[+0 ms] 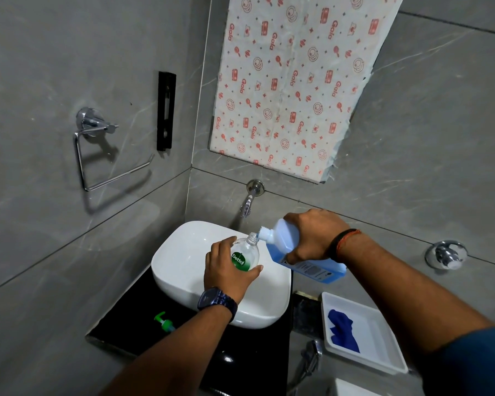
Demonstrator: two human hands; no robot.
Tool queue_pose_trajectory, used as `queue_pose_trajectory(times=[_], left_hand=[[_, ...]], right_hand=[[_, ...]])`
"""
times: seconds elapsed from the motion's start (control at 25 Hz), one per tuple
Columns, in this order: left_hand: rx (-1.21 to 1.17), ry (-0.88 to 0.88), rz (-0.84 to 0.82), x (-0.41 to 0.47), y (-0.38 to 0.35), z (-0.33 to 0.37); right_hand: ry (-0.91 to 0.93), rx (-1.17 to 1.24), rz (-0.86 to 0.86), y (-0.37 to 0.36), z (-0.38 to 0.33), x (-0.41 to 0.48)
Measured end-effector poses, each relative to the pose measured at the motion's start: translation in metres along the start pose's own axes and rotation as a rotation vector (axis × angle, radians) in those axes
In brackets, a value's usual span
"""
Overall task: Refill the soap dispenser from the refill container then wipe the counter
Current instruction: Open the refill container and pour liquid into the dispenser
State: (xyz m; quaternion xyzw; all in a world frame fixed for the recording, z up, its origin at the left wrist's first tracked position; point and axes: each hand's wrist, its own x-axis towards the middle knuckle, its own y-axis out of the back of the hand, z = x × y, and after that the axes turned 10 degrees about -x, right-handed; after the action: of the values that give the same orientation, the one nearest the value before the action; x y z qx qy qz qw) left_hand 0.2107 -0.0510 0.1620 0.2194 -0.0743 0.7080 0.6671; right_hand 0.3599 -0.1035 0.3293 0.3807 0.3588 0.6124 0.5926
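My left hand (229,274) grips a clear soap dispenser bottle (247,254) with a green Dettol label, held over the white basin (183,252), its pump removed. My right hand (315,235) holds a blue refill container (295,252) tipped leftward, its white threaded spout touching the dispenser's open neck. The green pump head (164,322) lies on the black counter (132,324) left of the basin. A blue cloth (343,330) rests in a white tray (383,338) at the lower right.
A wall tap (247,200) juts out above the basin. A chrome towel ring (97,150) hangs on the left wall and a chrome valve (446,254) sits on the right wall. A patterned paper sheet (292,81) covers the mirror area. A spray hose (312,355) hangs below the counter.
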Motion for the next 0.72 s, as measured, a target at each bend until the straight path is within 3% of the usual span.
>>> queue_pose_trajectory(times=[0.72], left_hand=[[0.010,0.023,-0.010,0.0012,-0.0029,-0.0018]], right_hand=[[0.014,-0.019,-0.015,0.0001,0.0016,0.0058]])
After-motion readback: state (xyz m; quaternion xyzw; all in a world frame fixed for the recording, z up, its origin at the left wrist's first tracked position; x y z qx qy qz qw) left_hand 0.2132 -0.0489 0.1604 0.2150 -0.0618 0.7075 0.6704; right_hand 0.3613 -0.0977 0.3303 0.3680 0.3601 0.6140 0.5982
